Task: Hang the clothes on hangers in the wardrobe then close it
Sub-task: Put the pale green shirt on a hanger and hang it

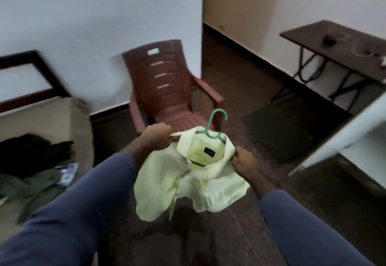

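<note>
**Both Hands Engaged, Arms Extended Forward**

Left hand (155, 138): held a little higher and farther forward than the right, back toward the camera, fingers curled and pinching the collar edge of a pale green shirt (188, 184).

Right hand (245, 164): grips the opposite side of the same collar, fingers curled inward.

The hands are apart, with the garment spanning between them. Both forearms reach forward and converge toward the centre. The blue left sleeve (73, 203) and right sleeve (302, 234) stop short of the wrists, which are bare.
</note>
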The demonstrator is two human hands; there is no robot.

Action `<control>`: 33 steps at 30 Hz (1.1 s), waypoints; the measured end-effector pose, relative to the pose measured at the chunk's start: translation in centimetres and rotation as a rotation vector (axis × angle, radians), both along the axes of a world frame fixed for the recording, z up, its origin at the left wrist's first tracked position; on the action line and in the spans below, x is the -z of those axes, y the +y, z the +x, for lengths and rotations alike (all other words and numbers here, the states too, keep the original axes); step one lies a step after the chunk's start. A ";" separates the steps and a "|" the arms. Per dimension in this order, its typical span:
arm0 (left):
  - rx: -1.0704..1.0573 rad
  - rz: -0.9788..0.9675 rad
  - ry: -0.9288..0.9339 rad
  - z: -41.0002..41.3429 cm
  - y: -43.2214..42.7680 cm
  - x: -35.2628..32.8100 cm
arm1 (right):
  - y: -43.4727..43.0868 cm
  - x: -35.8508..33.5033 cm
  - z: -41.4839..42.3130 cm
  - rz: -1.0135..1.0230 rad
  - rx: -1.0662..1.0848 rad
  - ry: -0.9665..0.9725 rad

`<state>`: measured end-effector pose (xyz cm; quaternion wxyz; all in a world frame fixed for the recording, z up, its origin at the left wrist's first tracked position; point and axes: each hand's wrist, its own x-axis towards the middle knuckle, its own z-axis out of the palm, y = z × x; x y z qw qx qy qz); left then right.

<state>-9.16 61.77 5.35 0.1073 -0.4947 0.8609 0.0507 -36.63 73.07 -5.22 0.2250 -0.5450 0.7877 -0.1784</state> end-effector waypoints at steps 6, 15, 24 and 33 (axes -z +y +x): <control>0.168 0.143 0.092 -19.4 2.6 1.8 | 8.9 1.1 -16.3 0.140 0.229 0.002; 0.455 0.176 0.167 -45.2 5.5 0.3 | 18.2 -3.1 -36.3 0.121 0.605 0.014; 0.789 0.097 0.380 -70.1 7.2 -5.7 | 23.5 -11.2 -55.2 0.089 0.909 0.197; 0.889 -0.081 0.639 -90.0 9.3 -14.7 | 26.1 -20.2 -70.7 -0.073 1.144 0.332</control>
